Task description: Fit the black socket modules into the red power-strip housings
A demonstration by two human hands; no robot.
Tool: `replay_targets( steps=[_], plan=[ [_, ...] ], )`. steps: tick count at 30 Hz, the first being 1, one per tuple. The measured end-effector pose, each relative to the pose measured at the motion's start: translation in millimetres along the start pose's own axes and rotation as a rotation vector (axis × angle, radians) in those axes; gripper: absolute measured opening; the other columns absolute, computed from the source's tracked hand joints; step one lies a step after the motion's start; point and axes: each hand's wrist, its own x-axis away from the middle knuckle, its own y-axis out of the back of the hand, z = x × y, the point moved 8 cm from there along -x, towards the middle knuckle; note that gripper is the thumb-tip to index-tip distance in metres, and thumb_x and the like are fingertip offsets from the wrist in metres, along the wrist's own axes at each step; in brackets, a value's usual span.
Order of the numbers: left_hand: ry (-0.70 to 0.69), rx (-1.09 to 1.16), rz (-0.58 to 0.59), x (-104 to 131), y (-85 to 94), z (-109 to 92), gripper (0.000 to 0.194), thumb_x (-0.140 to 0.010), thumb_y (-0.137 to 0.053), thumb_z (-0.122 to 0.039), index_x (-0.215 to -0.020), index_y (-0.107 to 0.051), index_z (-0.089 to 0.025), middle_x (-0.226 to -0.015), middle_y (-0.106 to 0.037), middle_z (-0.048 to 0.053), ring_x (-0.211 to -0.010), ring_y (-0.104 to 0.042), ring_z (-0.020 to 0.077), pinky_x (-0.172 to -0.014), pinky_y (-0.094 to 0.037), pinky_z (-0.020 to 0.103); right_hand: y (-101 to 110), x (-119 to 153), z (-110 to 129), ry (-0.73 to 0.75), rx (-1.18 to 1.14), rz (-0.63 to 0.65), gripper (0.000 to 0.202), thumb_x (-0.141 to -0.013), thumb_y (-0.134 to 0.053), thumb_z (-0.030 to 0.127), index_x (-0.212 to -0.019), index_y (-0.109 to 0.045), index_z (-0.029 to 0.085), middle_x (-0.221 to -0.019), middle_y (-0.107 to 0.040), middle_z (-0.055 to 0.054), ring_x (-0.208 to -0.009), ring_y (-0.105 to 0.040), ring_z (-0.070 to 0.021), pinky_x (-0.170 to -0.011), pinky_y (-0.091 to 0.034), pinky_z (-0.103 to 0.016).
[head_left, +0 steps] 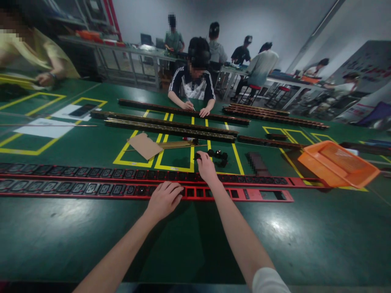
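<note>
Two long red strips lie side by side across the green table. In the near red strip [250, 194], black sockets fill the left part, while square openings show to the right of my left hand [165, 198]. That hand rests over the near strip with its fingers curled at the edge of the openings; what lies under them is hidden. Beyond the far red strip [296, 182], my right hand [207, 166] pinches a small black part [198, 155]. Just right of it sits a small pile of black parts [221, 158].
An orange bin [339, 165] stands at the right, by the far strip's end. Cardboard [145, 146] and dark rails [171, 127] lie farther back. Across the table, a person [195, 81] bends over another rail; a person in yellow is at the left.
</note>
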Motion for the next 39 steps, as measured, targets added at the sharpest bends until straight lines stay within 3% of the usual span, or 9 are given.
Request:
replay_targets(
  steps=[5, 9, 13, 20, 23, 27, 35, 39],
  plan=[
    [0.002, 0.000, -0.014, 0, 2.6, -1, 0.024, -0.093, -0.051, -0.027, -0.113, -0.064, -0.023, -0.114, -0.067, 0.006, -0.102, -0.055, 0.0222, -0.087, -0.047, 0.039, 6, 19, -1, -0.051, -0.313, -0.037, 0.036, -0.093, -0.038, 0.023, -0.127, -0.050, 0.021, -0.098, -0.065, -0.004, -0.076, -0.068, -0.0146, -0.077, -0.056, -0.033],
    [0.003, 0.001, -0.007, -1, 2.4, -1, 0.025, -0.093, -0.052, -0.027, -0.114, -0.064, -0.023, -0.113, -0.068, 0.006, -0.102, -0.056, 0.0222, -0.087, -0.048, 0.040, 14, 43, -3, -0.140, -0.594, -0.078, 0.034, -0.091, -0.044, 0.028, -0.123, -0.051, 0.024, -0.111, -0.061, -0.006, -0.077, -0.070, -0.0146, -0.073, -0.058, -0.033],
    [0.006, 0.012, -0.021, 0, 2.5, 0, 0.025, -0.093, -0.052, -0.027, -0.114, -0.065, -0.024, -0.113, -0.068, 0.006, -0.101, -0.056, 0.0223, -0.087, -0.048, 0.040, 29, 61, -4, -0.219, -0.697, -0.110, 0.038, -0.085, -0.053, 0.030, -0.123, -0.049, 0.024, -0.114, -0.061, -0.007, -0.079, -0.070, -0.0166, -0.073, -0.059, -0.035],
    [0.008, -0.006, -0.006, 1, 0.9, 1, 0.025, -0.092, -0.052, -0.027, -0.114, -0.065, -0.023, -0.113, -0.068, 0.006, -0.101, -0.056, 0.0223, -0.087, -0.048, 0.039, 26, 87, -8, -0.298, -0.618, -0.098, 0.041, -0.081, -0.064, 0.034, -0.119, -0.053, 0.023, -0.107, -0.067, -0.008, -0.083, -0.066, -0.0198, -0.074, -0.058, -0.036],
    [0.017, -0.013, 0.011, 0, 0.3, 1, 0.025, -0.093, -0.052, -0.027, -0.114, -0.065, -0.023, -0.114, -0.068, 0.005, -0.102, -0.056, 0.0224, -0.088, -0.048, 0.040, 21, 91, -5, -0.267, -0.624, -0.088, 0.044, -0.082, -0.062, 0.032, -0.122, -0.046, 0.024, -0.108, -0.067, -0.007, -0.094, -0.066, -0.0212, -0.082, -0.056, -0.038],
    [0.010, -0.015, -0.002, -1, 1.0, 0, 0.026, -0.092, -0.053, -0.027, -0.113, -0.066, -0.023, -0.112, -0.068, 0.006, -0.100, -0.057, 0.0228, -0.086, -0.049, 0.040, 23, 91, -2, -0.227, -0.650, -0.069, 0.038, -0.078, -0.064, 0.029, -0.110, -0.044, 0.024, -0.113, -0.066, -0.009, -0.107, -0.064, -0.0228, -0.094, -0.052, -0.042],
    [0.001, -0.011, -0.015, 0, 0.5, 0, 0.026, -0.092, -0.052, -0.027, -0.114, -0.065, -0.024, -0.112, -0.068, 0.006, -0.101, -0.057, 0.0228, -0.087, -0.048, 0.040, 28, 89, 4, -0.150, -0.449, 0.009, 0.036, -0.077, -0.063, 0.024, -0.113, -0.058, 0.023, -0.116, -0.063, -0.008, -0.105, -0.063, -0.0231, -0.093, -0.052, -0.041],
    [0.010, -0.010, 0.004, 0, -0.6, 0, 0.026, -0.092, -0.051, -0.027, -0.115, -0.064, -0.024, -0.113, -0.068, 0.006, -0.102, -0.056, 0.0232, -0.087, -0.048, 0.040, 20, 91, 8, -0.113, -0.423, 0.062, 0.044, -0.079, -0.065, 0.024, -0.122, -0.057, 0.023, -0.118, -0.063, -0.009, -0.107, -0.062, -0.0227, -0.093, -0.051, -0.040]
  ],
)
